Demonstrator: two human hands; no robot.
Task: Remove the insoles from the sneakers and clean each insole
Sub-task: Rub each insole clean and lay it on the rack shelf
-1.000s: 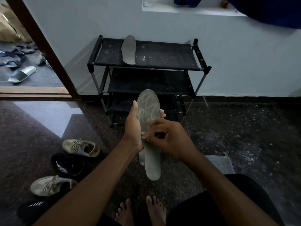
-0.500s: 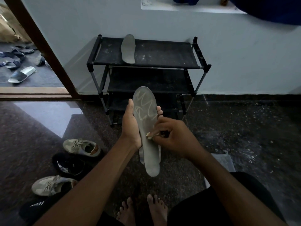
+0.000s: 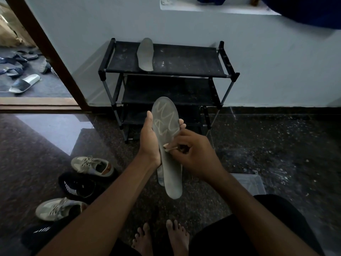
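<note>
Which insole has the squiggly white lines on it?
The insole gripped upright in the left hand, with the right hand pinching a small pale thing against it. The other insole, lying on the shoe rack's top shelf, looks plain grey.

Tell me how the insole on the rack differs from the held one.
The rack insole lies flat on top of the shoe rack; the held insole stands nearly upright, gripped by the left hand. The rack insole looks plain grey; the held insole bears pale zigzag marks. The right hand presses a small pale thing to the held insole; nothing touches the rack insole. Both are grey.
</note>
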